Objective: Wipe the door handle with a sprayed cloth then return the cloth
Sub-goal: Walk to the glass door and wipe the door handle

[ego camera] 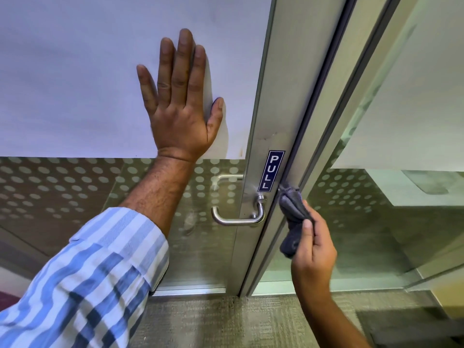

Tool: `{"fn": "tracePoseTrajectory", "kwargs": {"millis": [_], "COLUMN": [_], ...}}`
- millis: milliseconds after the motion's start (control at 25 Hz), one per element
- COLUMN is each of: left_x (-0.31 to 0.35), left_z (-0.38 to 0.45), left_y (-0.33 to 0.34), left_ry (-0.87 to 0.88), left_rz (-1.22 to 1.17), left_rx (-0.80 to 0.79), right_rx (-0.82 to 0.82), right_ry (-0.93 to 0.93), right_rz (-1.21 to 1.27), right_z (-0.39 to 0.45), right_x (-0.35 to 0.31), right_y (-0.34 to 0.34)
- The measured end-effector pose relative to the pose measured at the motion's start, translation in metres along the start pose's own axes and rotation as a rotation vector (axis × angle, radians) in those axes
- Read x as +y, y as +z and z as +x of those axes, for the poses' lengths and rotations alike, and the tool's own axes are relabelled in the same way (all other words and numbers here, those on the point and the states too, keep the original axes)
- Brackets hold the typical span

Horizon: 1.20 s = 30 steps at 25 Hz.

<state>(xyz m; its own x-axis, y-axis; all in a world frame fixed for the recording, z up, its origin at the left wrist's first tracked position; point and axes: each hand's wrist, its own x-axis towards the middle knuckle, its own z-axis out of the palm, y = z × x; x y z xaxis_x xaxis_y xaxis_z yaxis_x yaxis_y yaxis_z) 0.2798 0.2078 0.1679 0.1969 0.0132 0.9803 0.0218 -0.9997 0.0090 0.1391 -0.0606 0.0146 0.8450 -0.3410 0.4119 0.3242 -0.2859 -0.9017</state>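
The left hand (pixel 179 101) lies spread flat on the frosted door panel (pixel 75 71), upper centre; the right hand (pixel 312 249) pinches a bunched grey cloth (pixel 292 217) just right of the lever door handle (pixel 238 218), against the frame edge; wiping looks unfinished, the return undone; open room lies lower right.

I see a brushed-metal door handle (pixel 238 217), a soft grey cloth (pixel 292 217), dot-frosted glass (pixel 62 187) and a matt metal frame (pixel 281 96).
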Motion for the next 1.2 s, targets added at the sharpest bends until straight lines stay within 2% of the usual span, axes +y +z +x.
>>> {"fn": "tracePoseTrajectory", "kwargs": {"millis": [80,240,280,360,440,560,680,760,880,960,1120,1200], "left_x": [0.0,0.0,-0.001,-0.001,-0.001,-0.002,-0.002,-0.001,-0.003,-0.002,-0.005,-0.005], "left_z": [0.0,0.0,0.0,0.0,0.0,0.0,0.001,0.001,0.002,0.002,0.005,0.006], "left_y": [-0.001,-0.002,-0.002,-0.003,-0.004,-0.005,-0.009,-0.011,-0.016,-0.019,-0.024,-0.03], "left_ry": [0.0,0.016,0.019,0.02,0.024,0.031,0.031,0.031,0.031,0.041,0.056,0.066], "left_rz": [0.008,-0.001,-0.001,0.001,-0.007,-0.019,-0.054,-0.058,-0.075,-0.086,-0.072,-0.07], "left_rx": [-0.006,0.005,0.009,0.013,0.007,-0.003,-0.031,-0.061,-0.098,-0.113,-0.154,-0.188], "right_rx": [-0.024,-0.085,-0.122,-0.2,-0.185,-0.19,-0.329,-0.433,-0.512,-0.471,-0.378,-0.326], "right_ry": [0.013,0.248,0.222,0.04,-0.074,-0.091,-0.153,-0.13,-0.164,-0.098,0.348,0.514], "right_rz": [0.024,0.131,0.078,-0.198,-0.459,-0.72,-0.941,-0.964,-0.841,-0.632,-0.076,0.192], "right_z": [-0.007,-0.03,-0.037,-0.051,-0.055,-0.054,-0.063,-0.066,-0.08,-0.092,-0.114,-0.115], "right_x": [0.001,0.011,0.009,0.007,0.003,-0.012,-0.029,-0.038,-0.046,-0.051,-0.053,-0.05], "right_y": [0.009,0.031,0.038,0.052,0.065,0.083,0.101,0.111,0.121,0.123,0.115,0.101]}}
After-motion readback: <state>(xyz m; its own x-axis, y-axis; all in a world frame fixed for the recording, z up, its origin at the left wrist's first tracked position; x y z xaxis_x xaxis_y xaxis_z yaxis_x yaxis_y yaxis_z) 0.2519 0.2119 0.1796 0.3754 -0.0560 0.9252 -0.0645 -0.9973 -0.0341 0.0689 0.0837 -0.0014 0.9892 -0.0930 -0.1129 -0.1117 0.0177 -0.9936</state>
